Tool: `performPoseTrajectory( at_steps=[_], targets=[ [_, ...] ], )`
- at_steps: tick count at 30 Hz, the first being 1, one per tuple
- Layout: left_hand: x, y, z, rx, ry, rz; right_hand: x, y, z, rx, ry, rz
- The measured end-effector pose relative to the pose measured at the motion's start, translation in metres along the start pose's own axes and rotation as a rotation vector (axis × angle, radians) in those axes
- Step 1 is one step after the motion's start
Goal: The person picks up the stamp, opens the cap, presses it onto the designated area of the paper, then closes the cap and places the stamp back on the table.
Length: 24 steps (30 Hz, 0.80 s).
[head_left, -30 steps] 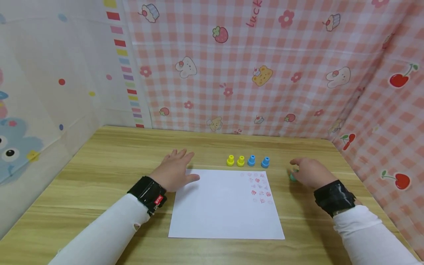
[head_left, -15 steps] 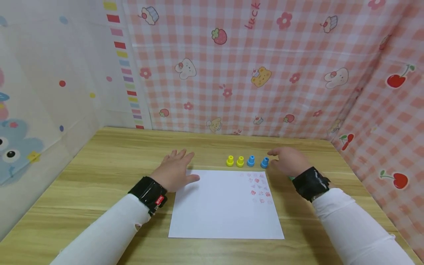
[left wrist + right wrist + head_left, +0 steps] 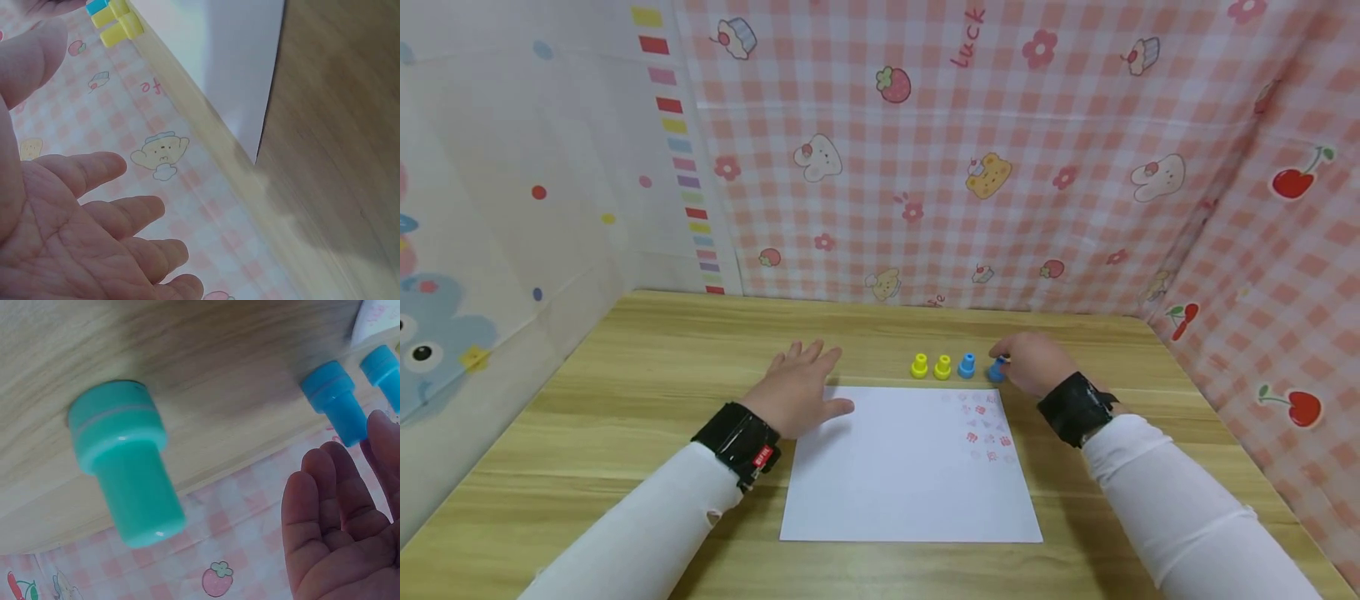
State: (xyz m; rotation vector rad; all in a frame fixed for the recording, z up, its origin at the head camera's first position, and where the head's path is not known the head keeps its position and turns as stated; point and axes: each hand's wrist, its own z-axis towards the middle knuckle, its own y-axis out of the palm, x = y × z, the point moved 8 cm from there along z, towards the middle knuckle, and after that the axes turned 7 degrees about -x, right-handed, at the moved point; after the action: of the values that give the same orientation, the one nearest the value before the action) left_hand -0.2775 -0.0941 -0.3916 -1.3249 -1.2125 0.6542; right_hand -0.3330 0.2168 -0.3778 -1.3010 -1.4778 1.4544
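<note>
My right hand [image 3: 1037, 363] is at the end of a row of toy stamps, thumb and index finger pinching the handle of the rightmost blue stamp [image 3: 337, 400]. That stamp still stands on the table. To its left are another blue stamp [image 3: 967, 366] and two yellow stamps [image 3: 919, 367]. A green stamp [image 3: 127, 462] stands closer to the right wrist camera; the right arm hides it in the head view. My left hand [image 3: 797, 390] is spread over the top left corner of a white sheet of paper [image 3: 895, 475], holding nothing.
Small red and pink stamp prints [image 3: 988, 425] fill the sheet's upper right part. Beneath everything lies a wood-grain table [image 3: 587, 433]. A pink checked cloth [image 3: 917, 167] hangs along its back edge, with more cloth on both sides.
My right hand has left the green stamp and moved leftward to the rightmost blue stamp, its fingers now around the handle. The left hand has stayed in place.
</note>
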Motion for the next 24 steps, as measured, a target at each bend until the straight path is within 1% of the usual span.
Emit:
performPoseTrajectory(
  at_steps=[6,12,17,21,24],
  targets=[
    [0.000,0.000,0.000,0.001,0.000,0.003,0.008,0.006,0.004,-0.022,0.033,0.051],
    [-0.002,0.001,0.000,0.001,-0.003,0.007,0.009,0.007,0.005,-0.009,0.039,0.042],
    [-0.002,0.001,0.000,0.002,-0.004,0.007,0.012,0.009,0.007,-0.012,0.070,0.062],
    [-0.002,0.001,-0.001,0.002,-0.003,0.006,0.012,0.009,0.007,0.015,0.057,0.055],
    [-0.001,0.001,-0.002,0.001,-0.003,0.002,0.010,0.007,0.005,0.042,0.050,0.073]
  ],
)
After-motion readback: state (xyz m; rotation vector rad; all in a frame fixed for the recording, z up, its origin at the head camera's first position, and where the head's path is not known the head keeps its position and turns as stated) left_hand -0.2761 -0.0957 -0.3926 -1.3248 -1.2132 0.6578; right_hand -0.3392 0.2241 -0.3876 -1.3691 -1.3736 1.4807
